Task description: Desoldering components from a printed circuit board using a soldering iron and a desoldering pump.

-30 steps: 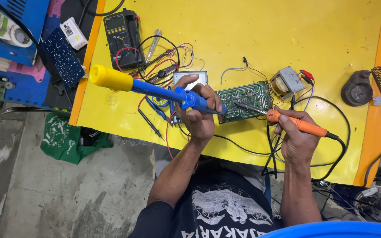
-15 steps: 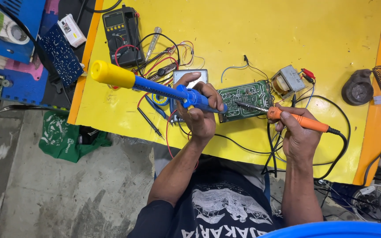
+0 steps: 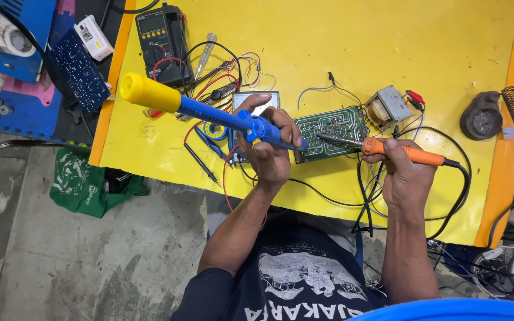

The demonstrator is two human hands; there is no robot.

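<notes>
So, both hands are busy over a yellow desk [image 3: 388, 47]. Left hand [image 3: 267, 148] is wrapped tight around the blue barrel of a desoldering pump [image 3: 209, 113], whose yellow plunger end sticks up and away to the left of that hand. Its nozzle end pokes out past the fingers and sits right at the near left corner of a green circuit board [image 3: 333, 132]; whether it actually touches, I can't tell. Right hand [image 3: 404, 175] is curled around the orange handle of a soldering iron [image 3: 388, 148], with the metal tip reaching left onto the board, so the board lies flat between the 2 hands. A black cord runs off the iron's back end and loops down past the right wrist. Just beyond the right hand sits a small transformer [image 3: 386, 107]. Up past the left hand there's a black multimeter [image 3: 160, 41] and a mess of red and black wires [image 3: 227, 80].
</notes>
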